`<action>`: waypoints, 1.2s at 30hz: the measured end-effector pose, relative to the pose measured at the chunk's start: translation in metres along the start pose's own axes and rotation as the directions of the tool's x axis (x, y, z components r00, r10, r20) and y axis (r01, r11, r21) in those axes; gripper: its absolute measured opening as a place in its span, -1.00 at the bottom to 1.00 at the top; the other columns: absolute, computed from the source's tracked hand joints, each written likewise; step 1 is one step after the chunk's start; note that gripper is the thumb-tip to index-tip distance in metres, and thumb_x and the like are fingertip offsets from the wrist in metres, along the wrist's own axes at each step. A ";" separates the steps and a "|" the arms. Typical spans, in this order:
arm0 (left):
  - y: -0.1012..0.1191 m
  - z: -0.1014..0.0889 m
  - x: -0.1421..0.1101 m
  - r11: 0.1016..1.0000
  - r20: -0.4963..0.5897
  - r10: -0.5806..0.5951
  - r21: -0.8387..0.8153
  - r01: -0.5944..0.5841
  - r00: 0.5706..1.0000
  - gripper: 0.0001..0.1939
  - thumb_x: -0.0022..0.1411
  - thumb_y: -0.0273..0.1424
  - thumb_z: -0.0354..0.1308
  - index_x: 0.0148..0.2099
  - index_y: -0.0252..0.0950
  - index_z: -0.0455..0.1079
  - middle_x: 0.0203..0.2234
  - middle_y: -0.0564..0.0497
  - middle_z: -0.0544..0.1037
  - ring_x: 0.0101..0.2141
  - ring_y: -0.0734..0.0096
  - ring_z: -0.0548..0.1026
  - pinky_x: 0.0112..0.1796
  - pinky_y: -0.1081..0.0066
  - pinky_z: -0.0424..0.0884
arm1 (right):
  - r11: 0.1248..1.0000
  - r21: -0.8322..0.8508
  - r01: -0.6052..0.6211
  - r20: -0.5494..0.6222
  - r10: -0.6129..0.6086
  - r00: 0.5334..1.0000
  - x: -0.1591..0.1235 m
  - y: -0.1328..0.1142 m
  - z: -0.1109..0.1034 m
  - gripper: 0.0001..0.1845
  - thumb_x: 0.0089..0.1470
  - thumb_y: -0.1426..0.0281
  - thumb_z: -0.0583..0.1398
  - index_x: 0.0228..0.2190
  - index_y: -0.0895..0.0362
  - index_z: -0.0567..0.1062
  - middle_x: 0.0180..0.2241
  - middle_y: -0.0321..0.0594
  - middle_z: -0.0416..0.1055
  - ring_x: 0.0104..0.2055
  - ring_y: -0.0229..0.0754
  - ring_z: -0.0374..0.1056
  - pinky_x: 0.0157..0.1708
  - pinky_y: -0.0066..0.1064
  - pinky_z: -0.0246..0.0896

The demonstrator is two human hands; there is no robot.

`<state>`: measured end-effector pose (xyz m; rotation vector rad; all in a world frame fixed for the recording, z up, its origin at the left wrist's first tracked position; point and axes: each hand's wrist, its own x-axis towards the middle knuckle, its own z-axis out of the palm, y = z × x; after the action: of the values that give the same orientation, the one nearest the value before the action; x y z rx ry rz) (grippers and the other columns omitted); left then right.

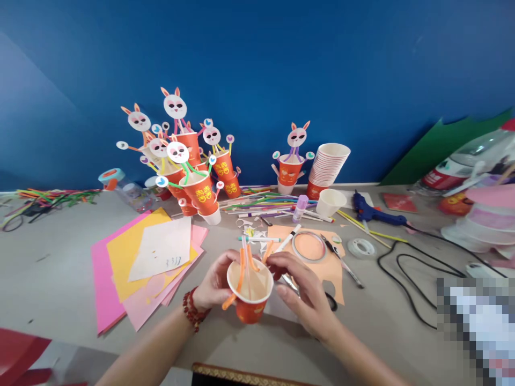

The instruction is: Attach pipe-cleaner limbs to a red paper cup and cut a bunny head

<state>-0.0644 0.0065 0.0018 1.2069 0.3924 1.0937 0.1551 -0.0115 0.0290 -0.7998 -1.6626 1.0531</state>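
Note:
My left hand grips a red paper cup from its left side, just above the grey table. Orange and pale straws stick out of the cup's white inside, and one orange end pokes through the wall at the lower left. My right hand reaches in from the right, its fingers curled at the cup's rim and pinching the orange straws. A red bead bracelet circles my left wrist.
Finished rabbit-face cups stand at the back, with a stack of paper cups to their right. Coloured paper sheets lie left. A tape ring, pens, scissors, a blue glue gun and its black cord lie right.

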 end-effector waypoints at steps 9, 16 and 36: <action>-0.003 0.005 -0.001 0.890 -0.018 0.228 0.410 -0.201 0.973 -0.50 0.03 -0.27 0.39 0.03 -0.17 0.38 0.01 -0.16 0.48 0.12 -0.07 0.34 0.12 -0.05 0.17 | 0.995 -0.097 -0.017 0.091 0.025 0.996 -0.002 0.004 0.006 -0.19 -0.01 0.03 0.33 0.18 -0.01 0.19 0.19 -0.01 0.20 0.24 0.09 0.14 0.10 -0.17 0.24; -0.004 0.013 -0.002 0.830 -0.011 0.293 0.500 -0.249 0.956 -0.52 0.05 -0.29 0.37 0.03 -0.16 0.38 0.02 -0.17 0.48 0.10 -0.08 0.35 0.12 -0.09 0.15 | 0.993 -0.097 -0.059 0.112 0.070 0.991 -0.007 0.007 0.010 -0.15 0.01 0.16 0.35 0.22 -0.01 0.11 0.22 0.01 0.15 0.26 0.12 0.14 0.18 -0.10 0.17; -0.009 0.013 -0.006 0.741 0.068 0.335 0.597 -0.308 0.940 -0.43 0.07 -0.21 0.36 0.10 -0.17 0.30 0.08 -0.22 0.38 0.09 -0.06 0.37 0.03 -0.05 0.34 | 0.991 -0.086 0.100 0.089 -0.092 0.992 -0.005 0.005 0.012 -0.13 -0.07 0.27 0.39 0.20 0.00 0.15 0.21 -0.05 0.13 0.30 0.09 0.02 0.26 -0.11 0.03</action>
<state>-0.0534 -0.0052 -0.0030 1.8760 0.6115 1.3472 0.1450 -0.0170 0.0203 -0.7343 -1.8136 0.9619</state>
